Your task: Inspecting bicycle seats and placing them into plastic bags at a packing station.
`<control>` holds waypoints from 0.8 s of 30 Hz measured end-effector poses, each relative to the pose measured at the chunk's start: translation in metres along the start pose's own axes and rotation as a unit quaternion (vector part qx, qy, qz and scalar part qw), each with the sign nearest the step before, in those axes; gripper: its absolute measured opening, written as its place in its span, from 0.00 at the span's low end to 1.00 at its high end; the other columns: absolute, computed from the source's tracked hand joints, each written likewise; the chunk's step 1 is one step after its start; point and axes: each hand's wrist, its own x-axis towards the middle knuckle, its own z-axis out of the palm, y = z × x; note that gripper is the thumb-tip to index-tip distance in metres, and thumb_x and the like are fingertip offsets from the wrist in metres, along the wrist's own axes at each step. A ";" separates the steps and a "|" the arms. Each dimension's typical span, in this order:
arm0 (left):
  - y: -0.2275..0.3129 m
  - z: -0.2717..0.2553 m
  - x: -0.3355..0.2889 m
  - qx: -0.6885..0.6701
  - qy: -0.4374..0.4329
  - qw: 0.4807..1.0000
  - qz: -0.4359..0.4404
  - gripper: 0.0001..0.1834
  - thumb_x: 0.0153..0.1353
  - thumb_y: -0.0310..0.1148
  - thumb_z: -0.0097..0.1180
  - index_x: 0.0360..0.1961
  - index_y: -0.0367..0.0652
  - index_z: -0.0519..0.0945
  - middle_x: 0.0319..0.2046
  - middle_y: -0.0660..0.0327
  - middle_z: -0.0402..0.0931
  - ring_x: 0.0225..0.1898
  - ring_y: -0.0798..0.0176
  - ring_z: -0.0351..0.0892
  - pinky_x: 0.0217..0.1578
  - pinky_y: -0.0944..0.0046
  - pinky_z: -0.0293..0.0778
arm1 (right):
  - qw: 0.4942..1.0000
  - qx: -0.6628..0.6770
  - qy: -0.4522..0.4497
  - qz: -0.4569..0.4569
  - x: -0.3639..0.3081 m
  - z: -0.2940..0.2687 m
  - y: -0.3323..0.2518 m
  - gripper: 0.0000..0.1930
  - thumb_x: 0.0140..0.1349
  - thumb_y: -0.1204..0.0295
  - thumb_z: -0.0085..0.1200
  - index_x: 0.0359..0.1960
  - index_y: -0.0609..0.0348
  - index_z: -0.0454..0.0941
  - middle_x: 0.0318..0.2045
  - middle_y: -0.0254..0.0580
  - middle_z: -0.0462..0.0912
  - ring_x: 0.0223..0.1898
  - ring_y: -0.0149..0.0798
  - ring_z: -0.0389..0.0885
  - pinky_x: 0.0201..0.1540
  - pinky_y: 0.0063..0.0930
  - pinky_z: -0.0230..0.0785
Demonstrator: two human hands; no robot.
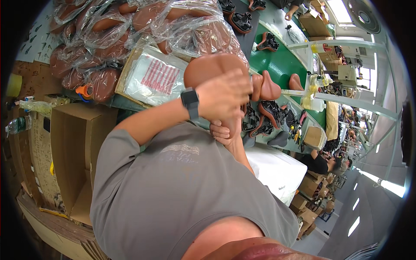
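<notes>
1. The left hand [223,96], wearing a dark wristwatch [190,102], is closed over the side of a brown bicycle saddle [212,69].
2. The right hand [222,131] curls its fingers around the saddle's narrow nose from below.
3. The saddle is held up near the person's chest, above the green conveyor belt [277,65].
4. Plastic-bagged brown saddles [130,26] are piled at far left, and an open cardboard box [71,151] stands left.

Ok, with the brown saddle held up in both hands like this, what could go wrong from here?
1. The brown saddle is held in the air by the left hand and the right hand; a slip might drop it onto the black saddle bases just beyond.
2. The bagged saddles are piled loosely nearby and might slide if bumped.
</notes>
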 end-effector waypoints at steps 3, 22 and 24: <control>-0.073 0.006 -0.007 0.047 0.066 0.984 -0.156 0.33 0.75 0.51 0.64 0.75 0.44 0.79 0.73 0.49 0.78 0.78 0.39 0.72 0.77 0.37 0.66 | 0.999 0.023 0.025 0.029 0.014 0.053 0.022 0.53 0.72 0.18 0.42 0.69 0.64 0.71 0.32 0.46 0.75 0.17 0.31 0.72 0.13 0.23 0.64; -0.073 -0.065 -0.036 -0.137 -0.098 0.930 -0.326 0.63 0.50 0.60 0.85 0.84 0.50 0.69 0.66 0.46 0.83 0.65 0.38 0.84 0.65 0.41 0.80 | 0.995 -0.051 0.058 -0.056 0.023 0.053 0.048 0.61 0.70 0.15 0.36 0.74 0.68 0.69 0.34 0.47 0.77 0.17 0.32 0.71 0.15 0.25 0.64; -0.096 -0.055 -0.045 -0.127 -0.030 0.946 -0.297 0.43 0.61 0.51 0.82 0.75 0.49 0.82 0.52 0.53 0.91 0.54 0.50 0.92 0.56 0.49 0.85 | 0.998 -0.034 0.036 -0.044 0.020 0.050 0.052 0.61 0.71 0.15 0.36 0.74 0.69 0.68 0.34 0.47 0.77 0.17 0.32 0.71 0.15 0.24 0.64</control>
